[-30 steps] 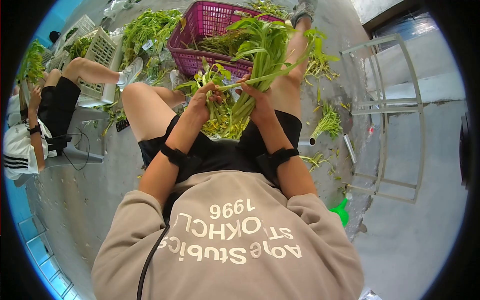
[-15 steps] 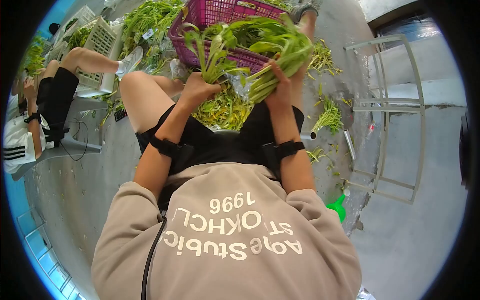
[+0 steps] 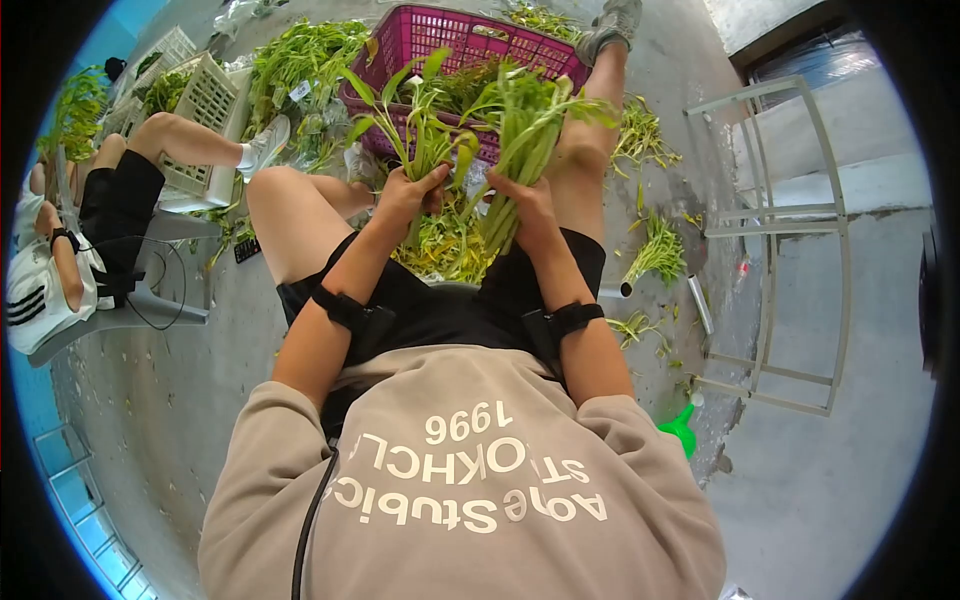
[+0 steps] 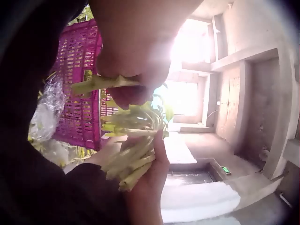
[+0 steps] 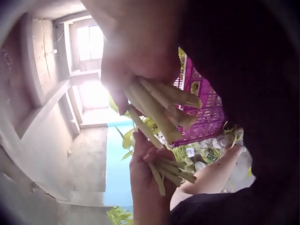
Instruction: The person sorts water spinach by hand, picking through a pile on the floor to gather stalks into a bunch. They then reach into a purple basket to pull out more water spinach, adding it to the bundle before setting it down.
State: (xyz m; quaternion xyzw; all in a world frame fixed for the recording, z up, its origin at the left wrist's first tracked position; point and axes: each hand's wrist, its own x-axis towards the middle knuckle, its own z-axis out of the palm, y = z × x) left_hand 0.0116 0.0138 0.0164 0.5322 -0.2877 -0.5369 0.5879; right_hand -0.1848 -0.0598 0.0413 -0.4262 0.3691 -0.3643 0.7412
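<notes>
My left hand (image 3: 408, 196) grips a small bunch of leafy green stems (image 3: 425, 135) that look like water spinach, leaves pointing away from me. Close on its right, my right hand (image 3: 528, 208) holds a thicker bunch of the same greens (image 3: 528, 130). In the right wrist view, thick cut stem ends (image 5: 159, 110) stick out of the right hand, and thinner ends (image 5: 171, 171) out of the left. Both hands are above a heap of yellowed leaves and trimmings (image 3: 440, 255) between my legs.
Beyond my hands stands a purple plastic crate (image 3: 400, 45) with greens inside. More greens (image 3: 305, 60) lie at its left, near cream crates (image 3: 205, 120) and a seated person (image 3: 60, 270). Loose stems (image 3: 657, 248) litter the floor at right, by a metal frame (image 3: 770, 220).
The hands were together with a stem between them, then moved apart as the right bunch tipped rightward. Now they are close again and the right bunch is turned back to point forward.
</notes>
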